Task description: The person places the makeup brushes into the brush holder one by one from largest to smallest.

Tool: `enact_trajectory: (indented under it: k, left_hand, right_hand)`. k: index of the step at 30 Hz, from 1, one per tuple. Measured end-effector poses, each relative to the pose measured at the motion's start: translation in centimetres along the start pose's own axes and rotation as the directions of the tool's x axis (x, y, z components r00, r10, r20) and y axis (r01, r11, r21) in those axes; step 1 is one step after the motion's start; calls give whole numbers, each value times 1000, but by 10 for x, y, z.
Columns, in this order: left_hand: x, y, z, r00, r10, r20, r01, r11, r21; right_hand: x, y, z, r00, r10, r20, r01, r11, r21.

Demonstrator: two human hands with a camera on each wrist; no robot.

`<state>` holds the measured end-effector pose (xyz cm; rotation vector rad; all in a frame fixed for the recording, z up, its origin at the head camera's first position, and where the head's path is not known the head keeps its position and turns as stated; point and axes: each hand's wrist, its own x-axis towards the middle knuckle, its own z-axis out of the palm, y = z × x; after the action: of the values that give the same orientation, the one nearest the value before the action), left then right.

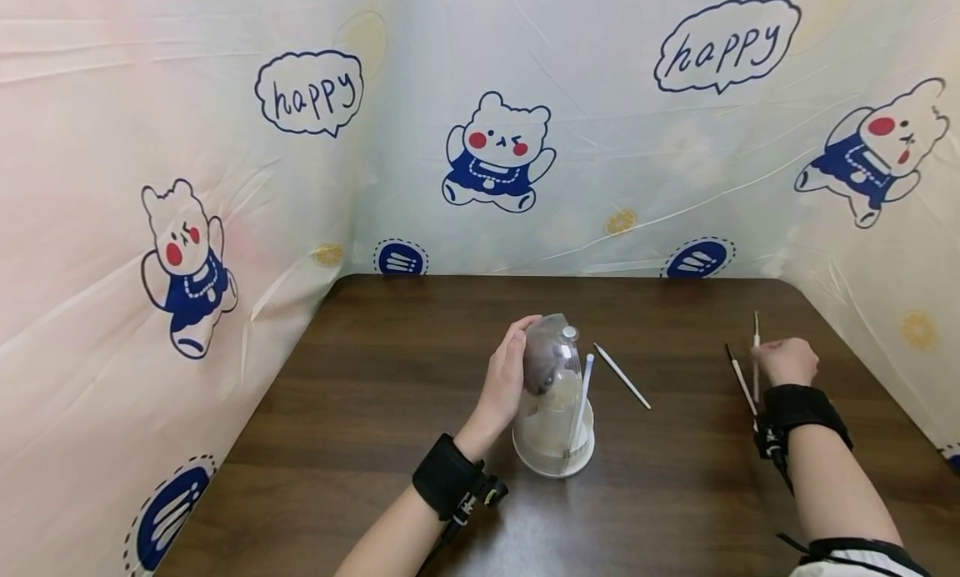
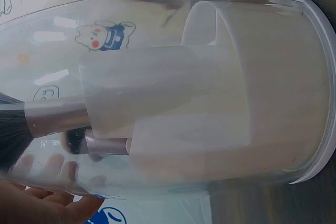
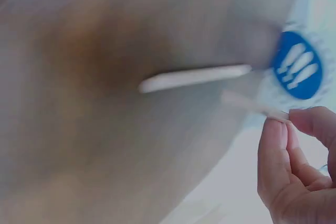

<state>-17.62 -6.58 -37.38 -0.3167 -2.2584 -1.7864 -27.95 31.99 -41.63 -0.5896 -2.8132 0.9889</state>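
My left hand (image 1: 504, 377) holds the side of a clear domed makeup brush holder (image 1: 534, 444) with a white base. Through its wall, the left wrist view shows a dark-bristled makeup brush (image 2: 55, 118) and a smaller brush (image 2: 107, 144) behind pale inner compartments. The fingers (image 2: 65, 203) of that hand lie round the clear cover. At the right, my right hand (image 1: 787, 362) pinches a slim makeup brush (image 1: 756, 343) between thumb and fingertips. Beside it on the table lies another slim brush (image 1: 742, 383) with a dark tip.
A white pencil-like stick (image 1: 622, 377) lies on the brown table (image 1: 360, 427), right of the holder. Printed cloth (image 1: 600, 143) hangs along the back and both sides of the table. The right wrist view is blurred.
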Motion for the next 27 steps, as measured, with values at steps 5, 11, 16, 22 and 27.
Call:
enact_trajectory:
  k: [5,11,16,22,27]
  left_hand:
    - [0,0,0,1000,-3,-8,3,1000,6]
    - [0,1,0,1000,-10,-11,10,1000,0]
    - [-1,2,0,1000,-10,-9,10,1000,-4]
    - [-1,2,0,1000,-11,-7,11,1000,-4]
    - [0,1,0,1000,-16,-4,16,1000,0]
  right_hand:
    - [-8,-34,-3,995,-104,7,102,985,139]
    - [-31,-75,-1,972,-231,31,203,904,376]
    - [-55,-100,2,932,-358,47,302,844,444]
    - [-85,-124,10,882,-469,47,395,790,468]
    - [-108,-135,21,857,-509,83,420,781,462]
